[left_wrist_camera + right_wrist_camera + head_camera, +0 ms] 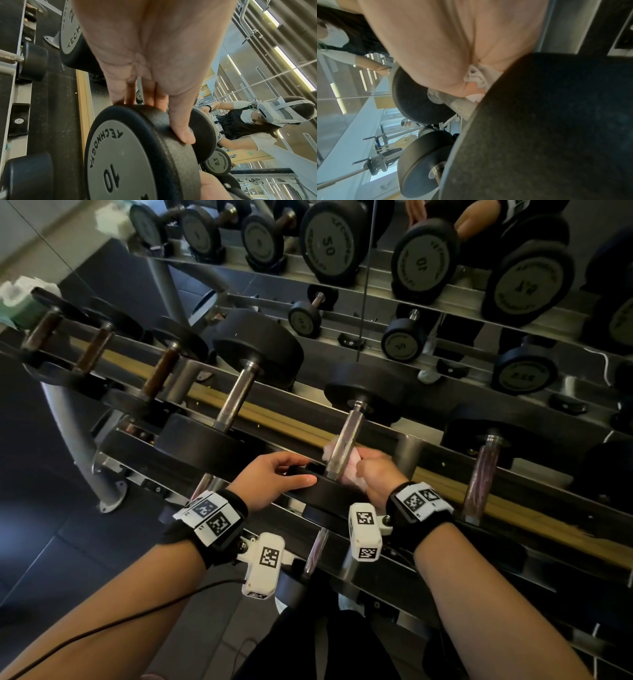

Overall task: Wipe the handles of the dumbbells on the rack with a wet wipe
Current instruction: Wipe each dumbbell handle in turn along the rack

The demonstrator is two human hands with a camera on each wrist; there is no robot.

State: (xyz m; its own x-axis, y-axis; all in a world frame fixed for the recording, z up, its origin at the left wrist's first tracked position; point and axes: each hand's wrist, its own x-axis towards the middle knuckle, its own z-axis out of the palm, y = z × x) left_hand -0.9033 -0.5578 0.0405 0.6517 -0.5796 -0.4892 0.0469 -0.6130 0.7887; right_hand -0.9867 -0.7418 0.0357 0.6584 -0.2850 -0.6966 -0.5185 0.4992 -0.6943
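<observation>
White wet wipe (pixel 352 465) clenched in your right hand (pixel 373 474) rubs the 10 dumbbell (pixel 130 155)'s handle (pixel 346 440); your left hand (pixel 270 477) clasps its near head; handles toward 3 o'clock likely remain.

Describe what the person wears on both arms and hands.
Both hands, left hand and right hand, are bare, no sleeves. Each wrist has a black strap with white square-code tags and a white tagged camera box. A thin black cable trails along the left forearm.

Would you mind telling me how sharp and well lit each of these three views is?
Head view: dim, wide-angle bending, right hand and wet wipe slightly blurred. Left wrist: sharp on the 10 dumbbell, left hand soft. Right wrist: blurred throughout, dark foreground.
</observation>
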